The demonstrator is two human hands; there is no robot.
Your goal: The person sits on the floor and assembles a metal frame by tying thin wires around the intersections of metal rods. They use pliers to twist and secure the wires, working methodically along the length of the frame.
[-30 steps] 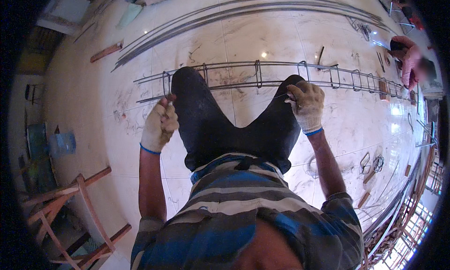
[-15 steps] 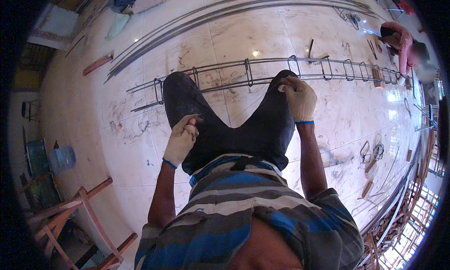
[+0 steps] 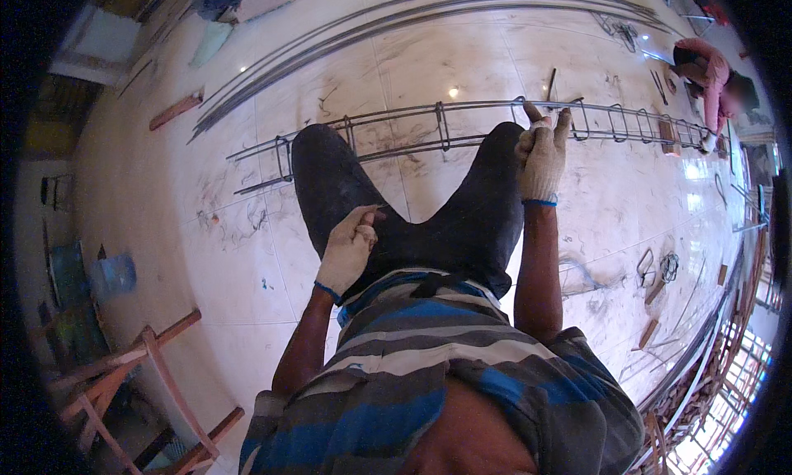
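Note:
I sit on a pale tiled floor with my dark-trousered legs [image 3: 346, 194] spread apart. A long rebar cage [image 3: 445, 120] of bars and square stirrups lies across the floor just past my knees. My right hand [image 3: 542, 157], in a white knit glove, reaches over my right knee and grips the cage's upper bar beside a stirrup. My left hand [image 3: 348, 250], also gloved, rests on my left thigh with its fingers pinched on what looks like a short thin wire [image 3: 381, 206].
Long steel bars [image 3: 412, 17] curve across the floor beyond the cage. Another person in a pink sleeve [image 3: 709, 70] works at the cage's far right end. A wooden frame [image 3: 124, 368] and a blue container [image 3: 115, 273] stand at the left. Wire loops [image 3: 660, 264] lie at the right.
My left hand has drawn back from the cage's left part to my thigh. My right hand has stayed on the cage by my right knee. The view has tilted slightly.

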